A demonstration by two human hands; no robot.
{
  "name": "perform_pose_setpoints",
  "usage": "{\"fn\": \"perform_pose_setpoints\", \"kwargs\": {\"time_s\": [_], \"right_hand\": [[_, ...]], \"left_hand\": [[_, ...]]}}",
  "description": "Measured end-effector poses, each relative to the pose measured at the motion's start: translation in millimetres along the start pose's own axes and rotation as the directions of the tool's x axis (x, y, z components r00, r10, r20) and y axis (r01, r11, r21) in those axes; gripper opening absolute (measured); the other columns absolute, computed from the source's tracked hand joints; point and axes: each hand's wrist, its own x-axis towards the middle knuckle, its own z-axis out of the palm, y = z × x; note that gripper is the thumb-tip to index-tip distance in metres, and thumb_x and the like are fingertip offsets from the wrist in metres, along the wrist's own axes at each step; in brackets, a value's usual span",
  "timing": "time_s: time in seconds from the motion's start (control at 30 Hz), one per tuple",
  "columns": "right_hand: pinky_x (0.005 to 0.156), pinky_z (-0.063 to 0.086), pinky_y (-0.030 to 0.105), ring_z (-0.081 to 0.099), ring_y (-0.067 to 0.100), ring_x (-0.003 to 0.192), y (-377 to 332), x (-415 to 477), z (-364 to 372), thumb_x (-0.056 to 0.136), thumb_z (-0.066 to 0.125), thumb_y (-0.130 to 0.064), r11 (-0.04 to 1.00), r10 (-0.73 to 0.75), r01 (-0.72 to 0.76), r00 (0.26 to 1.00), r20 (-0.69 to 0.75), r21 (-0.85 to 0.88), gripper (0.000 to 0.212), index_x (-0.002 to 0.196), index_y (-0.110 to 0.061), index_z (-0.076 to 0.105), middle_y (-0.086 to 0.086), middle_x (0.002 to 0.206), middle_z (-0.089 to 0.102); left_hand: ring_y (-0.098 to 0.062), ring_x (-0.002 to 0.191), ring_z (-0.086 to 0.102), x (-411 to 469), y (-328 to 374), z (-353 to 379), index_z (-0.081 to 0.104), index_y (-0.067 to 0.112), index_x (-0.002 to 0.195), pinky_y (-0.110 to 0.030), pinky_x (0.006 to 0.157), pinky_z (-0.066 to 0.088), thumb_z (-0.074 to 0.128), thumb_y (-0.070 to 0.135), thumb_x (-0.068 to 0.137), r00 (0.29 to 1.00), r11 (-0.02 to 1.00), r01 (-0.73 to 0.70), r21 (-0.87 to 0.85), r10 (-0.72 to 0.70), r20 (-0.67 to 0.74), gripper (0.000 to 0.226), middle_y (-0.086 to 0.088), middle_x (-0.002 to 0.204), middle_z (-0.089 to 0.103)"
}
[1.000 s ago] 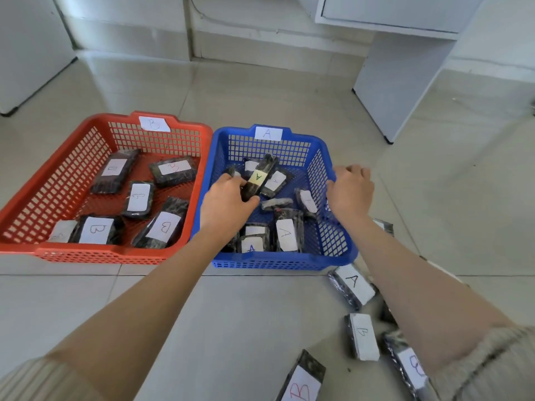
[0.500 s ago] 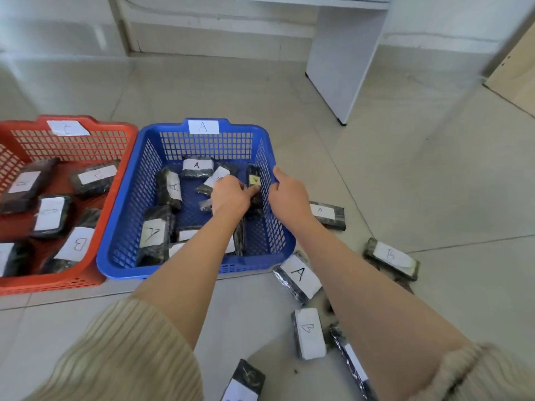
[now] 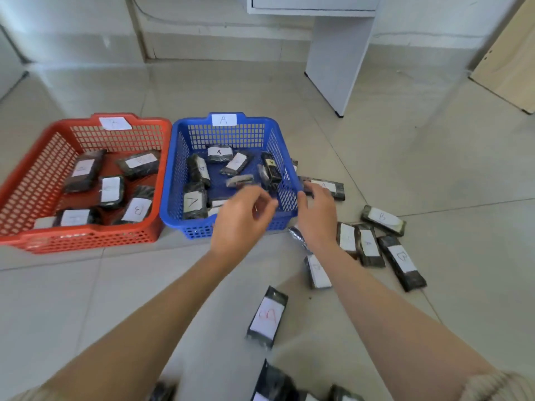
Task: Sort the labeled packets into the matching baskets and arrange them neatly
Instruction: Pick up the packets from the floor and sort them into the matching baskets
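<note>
The blue basket (image 3: 231,134) tagged A holds several dark packets with white labels; one with a yellow label (image 3: 271,167) leans against its right wall. The red basket (image 3: 86,235) beside it on the left holds several B packets. My left hand (image 3: 241,218) hovers over the blue basket's front right corner, fingers loosely curled, holding nothing. My right hand (image 3: 317,215) hangs just outside the basket's right wall, fingers relaxed, above a packet (image 3: 330,188) lying on the floor. More packets lie on the floor to the right (image 3: 382,218) and near me (image 3: 267,315).
Tiled floor all round. A white cabinet leg (image 3: 338,65) stands behind on the right, and a wooden panel (image 3: 512,59) leans at the far right edge. More packets lie at the bottom edge (image 3: 272,383), between my arms.
My left hand has let go of the yellow-labelled packet, which now leans in the blue basket, and has drawn back. My right hand has slid off the basket's rim to the right.
</note>
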Motion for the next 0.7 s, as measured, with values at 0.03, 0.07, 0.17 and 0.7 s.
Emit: {"fn": "perform_pose_setpoints", "kwargs": {"time_s": [0.03, 0.07, 0.17, 0.7], "right_hand": [[0.096, 0.039, 0.033, 0.05, 0.025, 0.115, 2, -14, -8, 0.095, 0.048, -0.018, 1.0, -0.009, 0.008, 1.0, -0.013, -0.014, 0.03, 0.122, -0.008, 0.058, 0.01, 0.121, 0.056], [0.093, 0.039, 0.032, 0.05, 0.026, 0.113, 6, -26, -16, 0.095, 0.049, -0.016, 0.999, -0.008, 0.008, 1.0, -0.002, -0.039, 0.027, 0.119, -0.008, 0.059, 0.01, 0.12, 0.056], [0.08, 0.035, 0.025, 0.052, 0.025, 0.109, 15, -53, -40, 0.095, 0.05, -0.016, 0.99, 0.063, -0.059, 0.998, 0.03, -0.125, 0.024, 0.116, -0.008, 0.059, 0.009, 0.117, 0.056], [0.092, 0.041, 0.04, 0.049, 0.032, 0.115, 14, -106, -4, 0.095, 0.047, -0.03, 0.692, 0.164, 0.118, 0.935, 0.313, -0.713, 0.035, 0.128, -0.022, 0.044, 0.012, 0.126, 0.044]], "left_hand": [[-0.013, 0.07, 0.056, -21, 2, -3, 0.06, 0.017, 0.089, -0.031, 0.064, 0.048, 0.062, 0.037, 0.087, 0.989, 0.996, 0.054, 0.064, -0.062, 0.137, 0.02, 0.005, 0.079, 0.059], [-0.015, 0.08, 0.057, -42, 3, -3, 0.058, 0.019, 0.097, -0.032, 0.069, 0.047, 0.061, 0.046, 0.085, 0.939, 0.981, 0.11, 0.162, -0.156, 0.306, 0.03, 0.003, 0.089, 0.059], [-0.023, 0.11, 0.05, -96, 8, 2, 0.046, 0.017, 0.123, -0.037, 0.089, 0.045, 0.061, 0.063, 0.076, 0.658, 0.902, 0.093, 0.421, -0.374, 0.654, 0.068, -0.001, 0.12, 0.046], [-0.024, 0.092, 0.055, -81, -32, -126, 0.053, 0.014, 0.11, -0.03, 0.065, 0.035, 0.07, 0.037, 0.077, 0.961, 0.908, 0.175, 0.381, -0.242, 0.135, 0.044, -0.002, 0.104, 0.053]]}}
